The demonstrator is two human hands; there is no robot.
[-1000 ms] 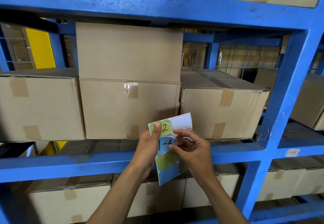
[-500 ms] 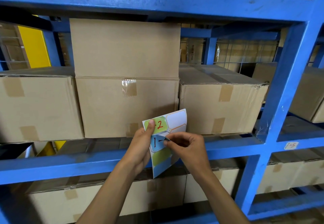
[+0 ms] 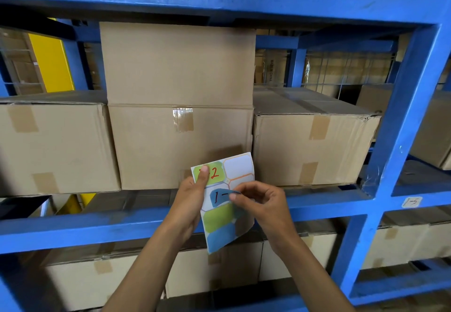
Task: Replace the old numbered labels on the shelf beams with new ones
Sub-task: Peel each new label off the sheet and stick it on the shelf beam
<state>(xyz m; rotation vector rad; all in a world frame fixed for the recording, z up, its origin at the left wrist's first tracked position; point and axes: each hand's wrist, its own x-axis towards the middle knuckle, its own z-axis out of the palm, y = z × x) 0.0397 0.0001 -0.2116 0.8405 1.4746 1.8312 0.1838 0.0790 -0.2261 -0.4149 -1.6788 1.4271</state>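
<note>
- Left hand [image 3: 189,202] grips the sticker sheet [image 3: 225,204] by its left edge, thumb pressed on the green "2" label [image 3: 211,173].
- Right hand [image 3: 262,204] pinches the blue "1-" label [image 3: 220,197] at its right end, that end apparently lifting off the backing.
- Step in hand, as judged: peeling a new label free.
- Shelf beam [image 3: 97,228] runs directly behind both hands; an old "1-5" label [image 3: 412,202] sits well to the right of the right hand.
- Next move calls for a full, uncreased peel, then flat pressing onto the beam.
</note>
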